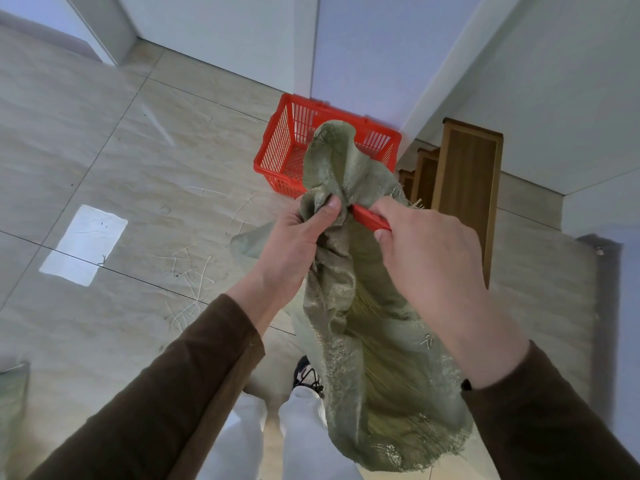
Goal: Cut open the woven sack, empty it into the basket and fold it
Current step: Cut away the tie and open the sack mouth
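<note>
I'm holding the green sack (349, 271) up in front of me, my left hand (294, 244) pinching its bunched neck, my right hand (426, 251) gripping a red cutter (369, 218) against it; the red basket (277, 147) is sitting on the floor (104, 150) just beyond

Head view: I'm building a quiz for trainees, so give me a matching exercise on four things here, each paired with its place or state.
Things:
1. sack
2. basket
3. cutter
4. loose fibres

Places or states:
A. scattered on the floor tiles
B. on the floor by the wall, nothing visible inside
C. gripped in the right hand, its tip at the bunched cloth
D. green, its bunched neck pinched by the left hand, body hanging down

Pairs: 1-D, 2-B, 3-C, 4-A
</note>
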